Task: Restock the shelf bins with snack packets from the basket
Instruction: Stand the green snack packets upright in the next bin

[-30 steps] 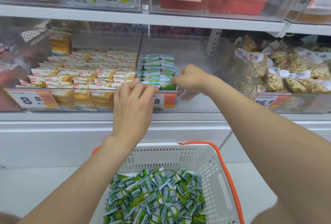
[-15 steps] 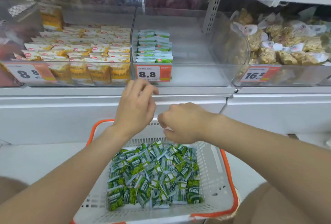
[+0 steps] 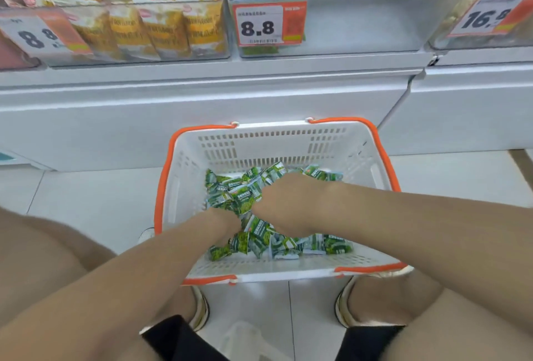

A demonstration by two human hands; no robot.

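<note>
Packets (image 3: 261,238): green, jumbled in the near basket (image 3: 259,141), long axes pointing every way.
Hands: left hand (image 3: 226,217) and right hand (image 3: 278,205) dug in; grip hidden, cannot tell.
Writing: far middle tag (image 3: 269,24) "8.8", right tag (image 3: 487,16) "16.8".

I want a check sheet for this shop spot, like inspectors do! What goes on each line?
Surface: pale tiled floor; white basket with orange rim stands on it.
Job's things: green packets heaped in basket; shelf bin above holds a short stack at its left, rest bare.
Clutter: nothing seen.
Grippers: left hand buried among packets, grip hidden; right hand curled, seems to grip packets.
Cables: nothing seen.
Surroundings: yellow packets in the neighbouring left bin; price tag reads 8.8.
</note>
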